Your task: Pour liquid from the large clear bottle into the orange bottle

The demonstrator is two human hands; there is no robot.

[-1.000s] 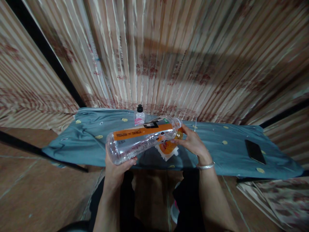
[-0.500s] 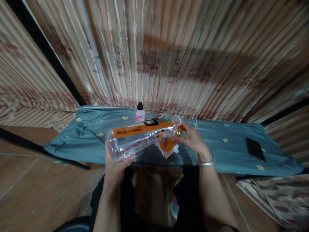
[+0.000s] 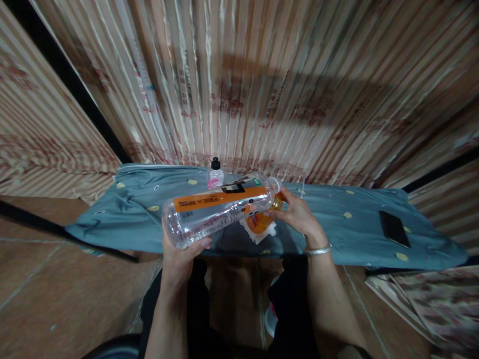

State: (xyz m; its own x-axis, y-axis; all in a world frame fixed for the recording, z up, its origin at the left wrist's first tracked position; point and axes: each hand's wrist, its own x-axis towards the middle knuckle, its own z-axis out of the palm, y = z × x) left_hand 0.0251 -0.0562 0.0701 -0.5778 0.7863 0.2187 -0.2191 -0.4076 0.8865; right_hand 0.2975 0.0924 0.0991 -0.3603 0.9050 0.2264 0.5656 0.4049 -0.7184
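Observation:
A large clear plastic bottle (image 3: 209, 214) with an orange and grey label lies tilted in the air, its mouth pointing right and slightly up in the picture. My left hand (image 3: 183, 257) is closed around its base end, thumb along the near side. My right hand (image 3: 295, 212), with a silver bangle at the wrist, has thumb and fingers closed at the neck of an orange see-through bottle (image 3: 260, 223). That smaller bottle is partly hidden behind the clear one and rests over a white tissue (image 3: 261, 236). The two bottle necks are close together; whether they touch, I cannot tell.
A small clear bottle with a black cap (image 3: 215, 172) stands at the back of the blue cloth-covered bench (image 3: 123, 219). A black phone (image 3: 394, 229) lies on the right. Dark metal poles (image 3: 71, 80) slant at both sides, before a striped curtain (image 3: 239, 89).
Almost nothing differs. The whole view has shifted very slightly, and both hands keep the same grip on the two bottles.

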